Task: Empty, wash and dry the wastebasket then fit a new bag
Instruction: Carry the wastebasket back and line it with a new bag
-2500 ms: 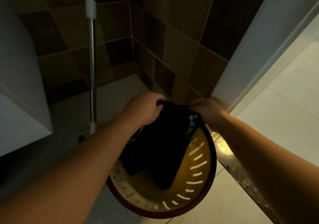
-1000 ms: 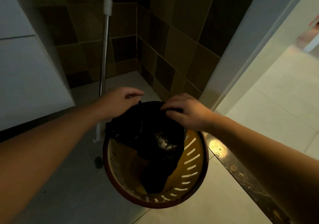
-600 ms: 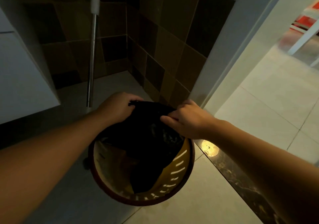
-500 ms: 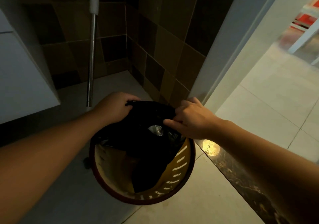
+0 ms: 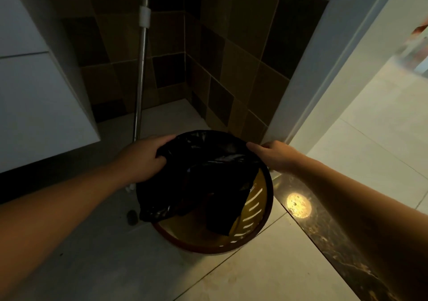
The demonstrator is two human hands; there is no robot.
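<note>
Hands now wide apart (previously close together): left hand (image 5: 141, 159) and right hand (image 5: 274, 155) each grip black plastic bag (image 5: 203, 180), stretched over round yellow slotted wastebasket (image 5: 254, 210) on pale tiled floor (image 5: 266, 273); dim brown-tiled corner (image 5: 231, 57), metal pole (image 5: 141, 68) behind.

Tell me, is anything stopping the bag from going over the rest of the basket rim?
Nothing visible. Both the left hand and right hand grip the bag at the far rim; the near rim of the basket is bare and unobstructed.

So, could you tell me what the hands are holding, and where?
Both hold the black bag by its mouth edge: left hand at the basket's left rim, right hand at its far-right rim.
</note>
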